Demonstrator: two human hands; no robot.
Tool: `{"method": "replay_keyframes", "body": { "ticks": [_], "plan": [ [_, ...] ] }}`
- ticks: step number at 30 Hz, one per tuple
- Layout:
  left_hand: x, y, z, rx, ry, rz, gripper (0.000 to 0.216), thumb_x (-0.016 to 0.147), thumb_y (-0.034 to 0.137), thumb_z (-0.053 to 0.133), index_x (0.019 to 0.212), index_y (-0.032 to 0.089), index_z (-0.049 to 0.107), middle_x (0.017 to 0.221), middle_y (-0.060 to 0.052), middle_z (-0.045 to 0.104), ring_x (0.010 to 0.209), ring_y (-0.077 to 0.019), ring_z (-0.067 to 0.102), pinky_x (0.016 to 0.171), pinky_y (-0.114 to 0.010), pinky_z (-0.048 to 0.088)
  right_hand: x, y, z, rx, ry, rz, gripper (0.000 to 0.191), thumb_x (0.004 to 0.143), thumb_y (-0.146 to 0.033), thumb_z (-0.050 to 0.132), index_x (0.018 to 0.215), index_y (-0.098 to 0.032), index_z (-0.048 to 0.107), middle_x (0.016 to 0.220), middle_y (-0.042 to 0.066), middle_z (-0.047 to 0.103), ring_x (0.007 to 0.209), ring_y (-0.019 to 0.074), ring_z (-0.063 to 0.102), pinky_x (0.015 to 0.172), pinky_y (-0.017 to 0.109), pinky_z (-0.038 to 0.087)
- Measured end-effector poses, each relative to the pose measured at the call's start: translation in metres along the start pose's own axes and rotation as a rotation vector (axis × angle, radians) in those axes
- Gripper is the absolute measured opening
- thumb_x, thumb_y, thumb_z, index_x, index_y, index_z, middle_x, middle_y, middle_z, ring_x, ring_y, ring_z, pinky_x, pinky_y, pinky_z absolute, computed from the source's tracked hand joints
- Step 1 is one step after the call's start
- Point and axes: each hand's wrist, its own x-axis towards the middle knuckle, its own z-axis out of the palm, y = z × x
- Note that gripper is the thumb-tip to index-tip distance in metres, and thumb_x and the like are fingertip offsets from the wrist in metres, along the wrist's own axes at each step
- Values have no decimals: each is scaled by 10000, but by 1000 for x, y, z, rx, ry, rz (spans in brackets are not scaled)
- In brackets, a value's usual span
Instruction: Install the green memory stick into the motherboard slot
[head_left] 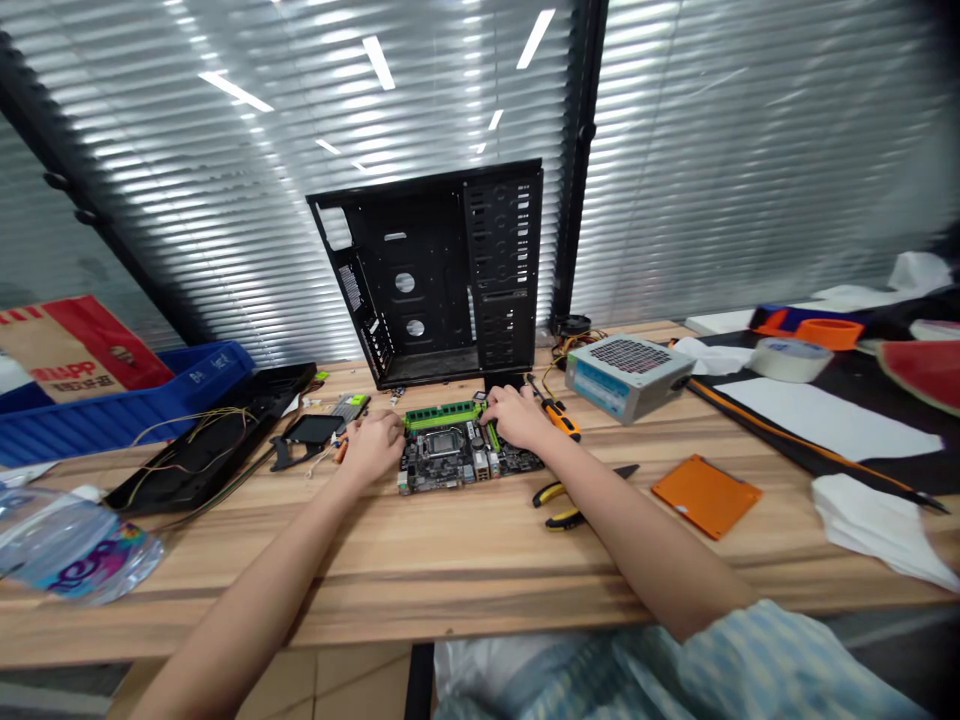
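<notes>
A small black motherboard [454, 455] with green memory slots lies flat on the wooden table [465, 560]. A green memory stick [442, 414] sits along its far edge. My left hand [375, 443] rests at the left end of the stick, fingers curled and pressing down on it. My right hand [516, 415] is curled over the right end of the stick and the board's far right corner. Behind the board stands an open black computer case [439, 275].
A grey power supply [626, 375] sits to the right. A screwdriver [559, 415] lies beside my right hand, with yellow-handled pliers [559, 505], an orange card [705, 493], tape [791, 358], a black side panel [217, 435] with wires and a blue bin [112, 410].
</notes>
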Motion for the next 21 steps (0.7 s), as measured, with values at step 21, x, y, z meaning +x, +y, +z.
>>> {"method": "replay_keyframes", "body": {
  "ticks": [21],
  "plan": [
    [-1, 3, -2, 4, -12, -14, 198, 816, 249, 471, 917, 219, 638, 1172, -81, 672, 1121, -289, 573, 887, -440, 368, 2, 1, 8, 31, 24, 50, 513, 854, -47, 430, 1140, -340, 740, 1153, 90, 562, 1075, 250, 434, 851, 398, 270]
  ]
}}
